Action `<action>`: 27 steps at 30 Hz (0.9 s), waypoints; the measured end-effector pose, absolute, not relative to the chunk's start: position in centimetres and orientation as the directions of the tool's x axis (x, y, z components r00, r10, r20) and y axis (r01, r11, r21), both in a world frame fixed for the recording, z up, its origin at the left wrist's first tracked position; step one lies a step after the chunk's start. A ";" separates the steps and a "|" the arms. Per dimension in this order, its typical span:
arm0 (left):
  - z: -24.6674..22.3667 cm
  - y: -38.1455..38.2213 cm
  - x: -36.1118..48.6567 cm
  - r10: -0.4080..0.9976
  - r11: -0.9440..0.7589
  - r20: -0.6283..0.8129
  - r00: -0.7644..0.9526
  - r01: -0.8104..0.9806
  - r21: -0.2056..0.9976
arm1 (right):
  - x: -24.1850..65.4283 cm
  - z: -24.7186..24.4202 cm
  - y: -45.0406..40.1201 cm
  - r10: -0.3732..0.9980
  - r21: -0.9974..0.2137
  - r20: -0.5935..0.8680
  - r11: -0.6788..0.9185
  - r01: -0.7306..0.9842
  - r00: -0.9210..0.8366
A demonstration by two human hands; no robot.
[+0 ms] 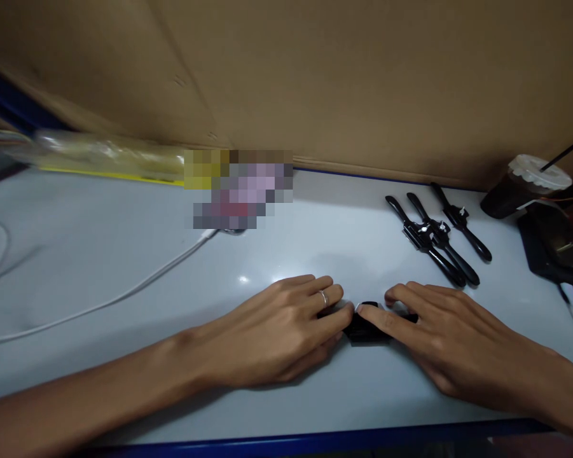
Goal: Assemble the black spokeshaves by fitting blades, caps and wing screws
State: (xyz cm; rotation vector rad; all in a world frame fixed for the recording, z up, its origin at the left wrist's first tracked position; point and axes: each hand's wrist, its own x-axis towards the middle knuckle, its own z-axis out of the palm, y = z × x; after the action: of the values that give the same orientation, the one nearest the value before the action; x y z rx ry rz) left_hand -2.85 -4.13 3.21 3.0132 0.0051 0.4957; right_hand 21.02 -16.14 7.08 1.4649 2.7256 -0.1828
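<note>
A black spokeshave (pixel 369 333) lies low over the table near its front edge, mostly covered by my fingers. My left hand (pixel 290 331), with a ring on one finger, is closed on its left end. From the other side my right hand (pixel 451 337) grips the right end, its index finger and thumb reaching to the small metal part in the middle. Both handles are largely hidden. Behind my right hand lie three similar black spokeshaves, two side by side (pixel 417 234) and a third (pixel 459 218) slightly apart, each with small bright screws.
At the back right stands a lidded cup (pixel 515 191) of dark drink with a straw, beside a black stand (pixel 541 245). A blurred-out phone-like item (pixel 243 197) has a white cable (pixel 138 289) running left. Plastic-wrapped rolls (pixel 114 152) line the cardboard wall (pixel 338 76).
</note>
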 end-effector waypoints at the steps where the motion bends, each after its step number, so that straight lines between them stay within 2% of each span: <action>1: 3.2 -4.1 -2.8 0.018 -0.996 0.317 0.948 -0.011 0.089 | 21.0 7.1 -16.2 0.829 -0.085 -0.106 0.542 0.836 -0.549; 10: 3.3 -4.1 -2.9 0.022 -0.996 0.320 0.947 -0.007 0.091 | 21.1 7.2 -16.4 0.840 -0.137 -0.092 0.521 0.843 -0.534; 15: 3.2 -4.2 -2.9 0.024 -0.993 0.305 0.952 -0.011 0.114 | 21.1 7.5 -15.9 0.831 -0.205 -0.023 0.541 0.816 -0.556; 20: 3.5 -4.1 -2.9 -0.016 -0.995 0.355 0.935 -0.051 0.091 | 21.3 6.9 -15.3 0.803 -0.292 0.053 0.580 0.760 -0.593; 27: 3.3 -4.1 -3.1 0.030 -0.993 0.379 0.925 -0.014 0.113 | 21.5 6.1 -15.1 0.822 -0.360 0.099 0.555 0.750 -0.561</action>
State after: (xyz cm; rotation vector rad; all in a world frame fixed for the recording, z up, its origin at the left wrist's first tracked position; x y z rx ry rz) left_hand -3.06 -4.07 3.30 2.9703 0.0128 0.5868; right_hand 21.48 -15.07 6.08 1.5445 2.9907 -0.4795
